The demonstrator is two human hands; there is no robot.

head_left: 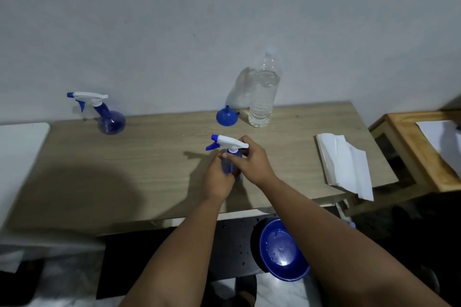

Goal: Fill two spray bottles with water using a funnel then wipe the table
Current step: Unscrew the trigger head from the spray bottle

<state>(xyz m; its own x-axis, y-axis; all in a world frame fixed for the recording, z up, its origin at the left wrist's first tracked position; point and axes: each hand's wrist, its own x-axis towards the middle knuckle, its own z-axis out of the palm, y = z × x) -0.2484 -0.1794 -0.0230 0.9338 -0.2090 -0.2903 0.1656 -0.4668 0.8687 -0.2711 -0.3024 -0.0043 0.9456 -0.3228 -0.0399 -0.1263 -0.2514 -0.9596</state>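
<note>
A blue spray bottle (230, 166) with a white trigger head stands upright in the middle of the wooden table (149, 169). My left hand (218, 179) wraps around its body. My right hand (252, 159) grips its neck just under the white head. A second blue spray bottle (111, 121) stands at the back left, untouched. A small blue funnel (226, 116) rests mouth-down at the back, beside a clear plastic water bottle (263, 97) that is partly full.
Folded white paper towels (346, 164) lie at the table's right end, hanging over the edge. A blue basin (282, 252) sits on the floor below the front edge. A wooden side table (409, 137) with paper stands to the right. A white surface (20, 147) adjoins the left.
</note>
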